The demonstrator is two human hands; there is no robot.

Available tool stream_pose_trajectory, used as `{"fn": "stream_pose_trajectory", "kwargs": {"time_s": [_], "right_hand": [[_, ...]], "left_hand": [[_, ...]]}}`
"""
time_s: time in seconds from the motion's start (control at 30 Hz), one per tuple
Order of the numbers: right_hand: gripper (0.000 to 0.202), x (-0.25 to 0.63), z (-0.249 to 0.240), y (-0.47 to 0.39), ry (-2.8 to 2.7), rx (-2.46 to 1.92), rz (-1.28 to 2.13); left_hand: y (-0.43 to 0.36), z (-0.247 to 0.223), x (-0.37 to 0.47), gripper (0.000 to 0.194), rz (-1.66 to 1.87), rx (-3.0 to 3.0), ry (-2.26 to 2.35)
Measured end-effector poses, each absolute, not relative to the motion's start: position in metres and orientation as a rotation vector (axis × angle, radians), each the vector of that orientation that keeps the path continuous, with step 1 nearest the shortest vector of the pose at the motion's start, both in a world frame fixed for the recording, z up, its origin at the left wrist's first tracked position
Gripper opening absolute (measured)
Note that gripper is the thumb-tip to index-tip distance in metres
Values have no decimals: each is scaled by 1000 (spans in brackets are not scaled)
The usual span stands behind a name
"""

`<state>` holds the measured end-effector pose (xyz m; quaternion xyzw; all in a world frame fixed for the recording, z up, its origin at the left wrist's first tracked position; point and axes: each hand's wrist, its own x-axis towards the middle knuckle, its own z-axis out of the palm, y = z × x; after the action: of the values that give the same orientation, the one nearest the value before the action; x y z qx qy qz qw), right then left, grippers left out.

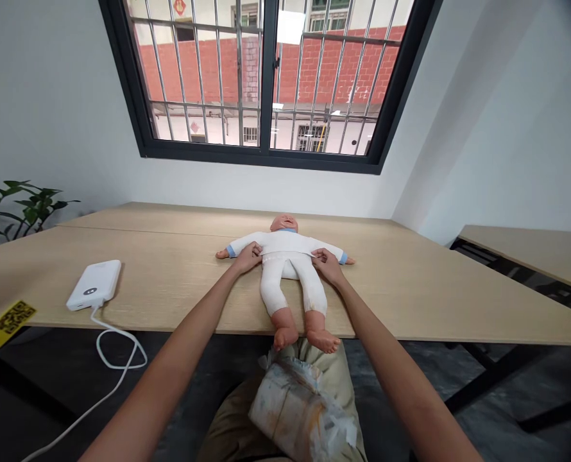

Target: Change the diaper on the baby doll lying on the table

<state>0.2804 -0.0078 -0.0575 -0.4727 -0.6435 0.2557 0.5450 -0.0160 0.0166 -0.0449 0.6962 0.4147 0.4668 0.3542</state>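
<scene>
A baby doll (287,269) lies on its back on the table, head toward the window and bare feet over the front edge. It has a white top (285,242) with blue collar and cuffs, and white trousers (273,282). Its arms stretch out to both sides. My left hand (249,256) is at the doll's waist on the left, fingers closed at the side hem of the top. On the opposite side, my right hand (327,264) pinches the other end of that hem. A stained bundle in torn clear plastic (299,410) rests on my lap.
A white power bank (95,284) lies on the wooden table (170,295) at left, its white cable (122,367) hanging over the front edge. A leafy plant (30,205) stands at far left. Beyond the table is a barred window (266,83). Another table (536,253) stands at right.
</scene>
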Motion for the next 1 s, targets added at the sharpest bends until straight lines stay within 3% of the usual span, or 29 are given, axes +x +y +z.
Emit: {"fn": "stream_pose_trajectory", "kwargs": {"time_s": [0.2, 0.57, 1.0], "right_hand": [[25, 278, -54, -8, -1367, -1127, 680], [50, 274, -50, -19, -1289, -1095, 1017], [71, 273, -53, -18, -1201, -960, 1101]], "left_hand": [[12, -40, -14, 16, 1324, 1786, 1177], [8, -43, -13, 28, 1038, 1759, 1042], [6, -44, 5, 24, 1363, 1640, 1034]]}}
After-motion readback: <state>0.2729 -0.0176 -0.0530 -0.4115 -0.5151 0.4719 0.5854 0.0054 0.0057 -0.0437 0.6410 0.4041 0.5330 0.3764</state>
